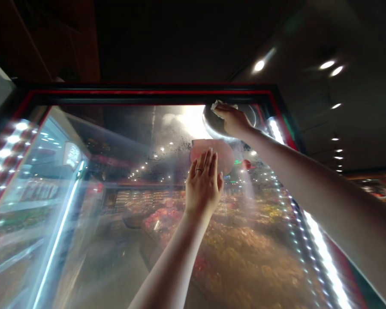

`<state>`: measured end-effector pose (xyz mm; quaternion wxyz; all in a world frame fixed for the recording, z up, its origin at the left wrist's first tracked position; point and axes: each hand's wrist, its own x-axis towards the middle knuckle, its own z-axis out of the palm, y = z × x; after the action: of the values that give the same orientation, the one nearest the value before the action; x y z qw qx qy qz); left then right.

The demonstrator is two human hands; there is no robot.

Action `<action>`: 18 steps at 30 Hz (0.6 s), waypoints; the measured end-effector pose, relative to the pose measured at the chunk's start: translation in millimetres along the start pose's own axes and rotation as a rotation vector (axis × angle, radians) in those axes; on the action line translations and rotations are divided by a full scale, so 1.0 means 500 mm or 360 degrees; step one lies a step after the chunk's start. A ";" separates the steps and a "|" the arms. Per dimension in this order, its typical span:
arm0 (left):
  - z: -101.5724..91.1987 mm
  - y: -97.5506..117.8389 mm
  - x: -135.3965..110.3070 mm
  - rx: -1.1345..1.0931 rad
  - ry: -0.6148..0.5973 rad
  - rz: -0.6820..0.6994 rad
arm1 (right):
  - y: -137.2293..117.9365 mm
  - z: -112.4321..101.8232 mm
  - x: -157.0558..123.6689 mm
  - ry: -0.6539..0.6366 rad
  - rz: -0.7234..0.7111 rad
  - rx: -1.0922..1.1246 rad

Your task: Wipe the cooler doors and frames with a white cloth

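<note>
My left hand (203, 184) lies flat on a large glass pane (116, 231), fingers stretched upward, a thin dark ring on one of them. Just above its fingertips shows a pinkish rounded patch (212, 150); I cannot tell whether it is a sticker or a reflection. Higher and to the right, my right hand (233, 120) is closed on a crumpled white cloth (216, 105), perhaps a paper wipe. The cloth is at the pane's upper edge, close under the dark frame. Part of it is hidden by the fingers.
A black frame with a red line (148, 92) borders the pane. Bright LED strips (328, 257) run down both sides. Lit shelves (25, 206) appear at the left. Reflected lights and colourful goods cover the glass. Ceiling lamps (259, 65) glow at upper right.
</note>
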<state>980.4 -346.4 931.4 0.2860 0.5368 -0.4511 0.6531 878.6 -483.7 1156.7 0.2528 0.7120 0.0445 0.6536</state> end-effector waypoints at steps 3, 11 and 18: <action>-0.001 -0.001 -0.001 0.0010 0.0004 0.0020 | -0.023 0.011 -0.003 -0.0014 -0.0074 0.0035; -0.011 0.008 0.004 0.0057 -0.0127 -0.0037 | 0.040 -0.004 -0.039 0.0012 -0.0009 0.0092; 0.001 0.006 -0.001 0.0036 -0.0069 -0.0013 | -0.038 0.029 0.036 0.0062 0.0063 0.0103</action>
<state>978.1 -348.1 930.2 0.2728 0.5557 -0.4476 0.6453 900.1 -464.7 1164.8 0.2158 0.7077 0.0563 0.6704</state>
